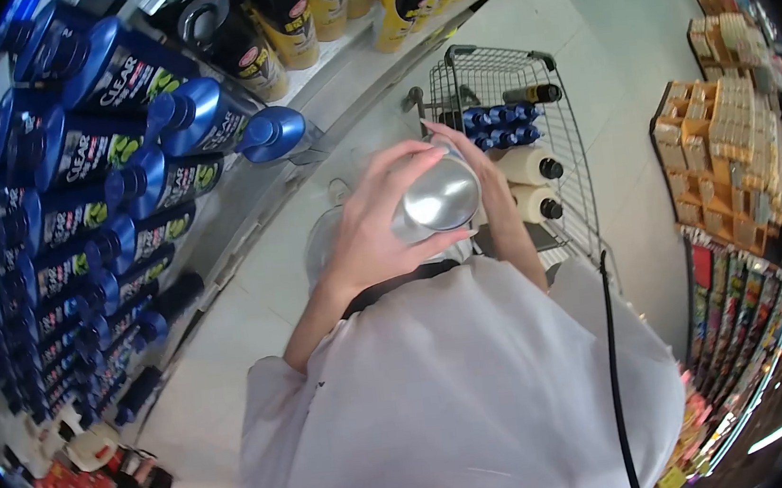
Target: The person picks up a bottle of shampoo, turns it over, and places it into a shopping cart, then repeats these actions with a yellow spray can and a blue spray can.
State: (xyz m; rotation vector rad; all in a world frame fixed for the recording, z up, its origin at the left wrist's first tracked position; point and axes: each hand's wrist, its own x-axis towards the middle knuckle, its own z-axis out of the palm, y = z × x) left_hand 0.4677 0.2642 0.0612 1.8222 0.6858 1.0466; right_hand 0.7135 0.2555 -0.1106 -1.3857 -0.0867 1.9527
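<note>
Silver object with a rounded end [442, 199], held before the torso: the left hand [373, 210] curves widely around its left side, the right hand [491, 181] cups the opposite side (grip partly hidden). Beyond, a wire cart [583, 162] carries cream bottles [528, 168]; blue bottles [100, 146] stand in rows at left.

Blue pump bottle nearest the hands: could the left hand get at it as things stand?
Probably not yet: the left hand curls around a silver container with the right hand. Otherwise, nothing visible blocks the way to the blue pump bottle.
</note>
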